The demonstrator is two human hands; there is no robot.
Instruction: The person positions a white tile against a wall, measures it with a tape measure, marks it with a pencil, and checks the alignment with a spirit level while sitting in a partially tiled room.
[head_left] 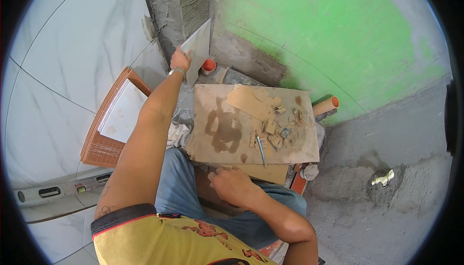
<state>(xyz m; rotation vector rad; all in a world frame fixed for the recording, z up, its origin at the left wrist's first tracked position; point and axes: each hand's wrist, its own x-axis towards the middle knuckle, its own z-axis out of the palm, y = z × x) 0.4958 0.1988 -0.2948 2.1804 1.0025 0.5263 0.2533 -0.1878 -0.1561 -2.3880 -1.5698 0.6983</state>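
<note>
Pale tile piece (pixel 198 53) stands beyond the far-left corner of the brown board (pixel 296 145), pinched by the left hand (pixel 180 60); the half-curled right hand (pixel 233 185), before the board, seems empty. Slackened grip could chip it.

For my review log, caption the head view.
Left hand grips a pale tile; right hand near a stained board.

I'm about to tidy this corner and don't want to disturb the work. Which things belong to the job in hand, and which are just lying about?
Held, or likely part of the job:
pale tile piece, in the left hand
stacked tiles
spirit level
blue pen

Seemingly just lying about:
torn tan scraps
crumpled white cloth
</note>
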